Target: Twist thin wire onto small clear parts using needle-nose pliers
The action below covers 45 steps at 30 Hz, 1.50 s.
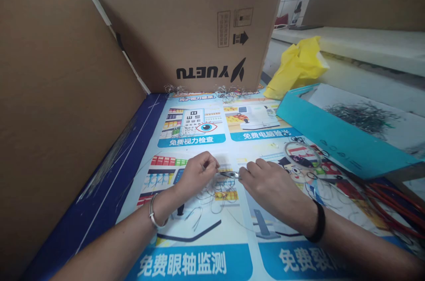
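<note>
My left hand [201, 172], with a silver bangle at the wrist, is closed in a pinch at the middle of the printed mat [232, 223]. What its fingertips hold is too small to make out. Just to the right, my right hand [265, 183], a black band on its wrist, is wrapped round a small metal tool [235, 175], whose tip points left toward the left fingertips. Beneath and between both hands lies a loose tangle of thin wire [221, 194]. A couple of short bent wire pieces [195, 216] rest nearer me.
Cardboard panels [186, 28] stand at the back and left, with wire scraps [229, 92] along the back base. On the right are a blue box [338, 139] holding many short wires, a wire coil [303, 154], red cords [395, 210] and a yellow bag [297, 68].
</note>
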Each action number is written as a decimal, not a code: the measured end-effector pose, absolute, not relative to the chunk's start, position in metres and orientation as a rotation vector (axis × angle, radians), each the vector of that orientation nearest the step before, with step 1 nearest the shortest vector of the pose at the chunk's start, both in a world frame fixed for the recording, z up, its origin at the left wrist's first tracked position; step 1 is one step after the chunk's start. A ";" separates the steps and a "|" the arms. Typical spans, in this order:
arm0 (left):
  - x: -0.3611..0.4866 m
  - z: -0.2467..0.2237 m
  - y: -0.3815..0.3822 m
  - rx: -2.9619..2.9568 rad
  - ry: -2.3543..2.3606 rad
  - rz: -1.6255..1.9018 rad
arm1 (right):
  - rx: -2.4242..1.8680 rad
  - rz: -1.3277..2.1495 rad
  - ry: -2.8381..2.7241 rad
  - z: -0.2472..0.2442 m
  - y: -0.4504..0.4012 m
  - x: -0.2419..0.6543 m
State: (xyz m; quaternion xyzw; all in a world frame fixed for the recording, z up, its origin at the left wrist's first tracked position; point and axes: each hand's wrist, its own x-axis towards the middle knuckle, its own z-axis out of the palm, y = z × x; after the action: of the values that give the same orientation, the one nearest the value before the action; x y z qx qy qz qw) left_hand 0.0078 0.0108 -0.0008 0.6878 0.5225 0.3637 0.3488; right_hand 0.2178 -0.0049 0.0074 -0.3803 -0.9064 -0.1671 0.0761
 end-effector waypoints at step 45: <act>0.006 -0.010 0.014 1.418 1.380 1.056 | -1.169 -0.498 -2.555 -0.010 -0.005 0.207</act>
State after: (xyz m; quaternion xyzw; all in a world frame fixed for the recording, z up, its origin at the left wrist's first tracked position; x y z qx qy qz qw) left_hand 0.0057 0.0141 -0.0097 0.5697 0.5541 0.4240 0.4345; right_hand 0.2074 -0.0050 -0.0100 -0.4055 -0.8861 -0.1728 0.1434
